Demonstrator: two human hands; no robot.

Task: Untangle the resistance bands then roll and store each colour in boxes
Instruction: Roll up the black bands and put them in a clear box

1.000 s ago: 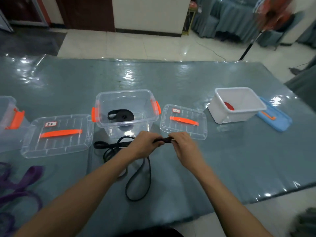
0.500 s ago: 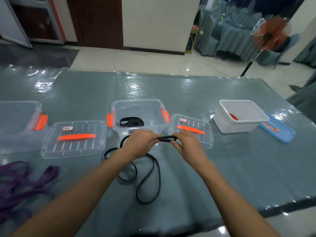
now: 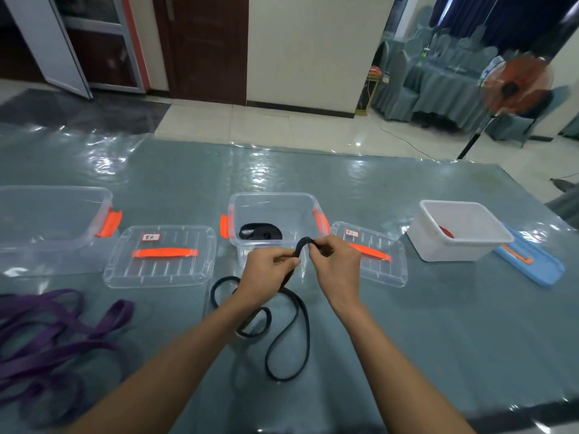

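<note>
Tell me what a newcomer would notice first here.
At the centre of the table, the left hand and right hand pinch a black band arched between them, its loops trailing below. Just behind stands a clear box holding a rolled black band, and a heap of purple bands sprawls at the left edge.

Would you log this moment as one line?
left hand, right hand pinch black band; black roll in clear box; purple bands loose

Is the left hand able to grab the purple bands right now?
Probably not yet: the left hand is busy pinching the black band. But the purple bands lie uncovered on the table to its left, with nothing between, so it likely could after letting go.
</note>
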